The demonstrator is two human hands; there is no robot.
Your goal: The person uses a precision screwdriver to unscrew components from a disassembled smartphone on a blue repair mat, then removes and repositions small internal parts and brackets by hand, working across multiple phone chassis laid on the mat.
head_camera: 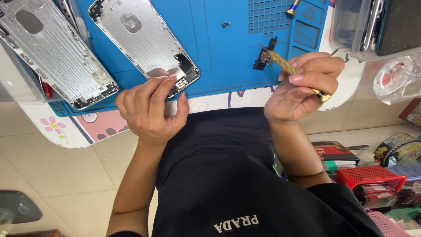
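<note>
Head view, looking straight down over a black shirt: the left hand (pixel 151 109) curls over the near end of a silver phone housing (pixel 142 39), its fingertips (pixel 169 80) pressed on the bottom edge where a small dark part sits. The housing lies tilted on a blue work mat (pixel 219 66), its near corner reaching the mat's front edge. The right hand (pixel 300 87) is closed around a slim gold screwdriver (pixel 291 70), pinched between thumb and fingers, with the shaft slanting up and left. Its tip touches a small black bracket (pixel 265 55) lying on the mat, well apart from the housing. A second silver phone housing (pixel 52 52) rests at the far left, partly off the mat. A tiny loose screw (pixel 225 24) sits on the mat between the two work spots. At the upper right stands a clear plastic container (pixel 351 30), and lower right, a red basket (pixel 372 175) sits beside stacked boxes on the tiled floor.
</note>
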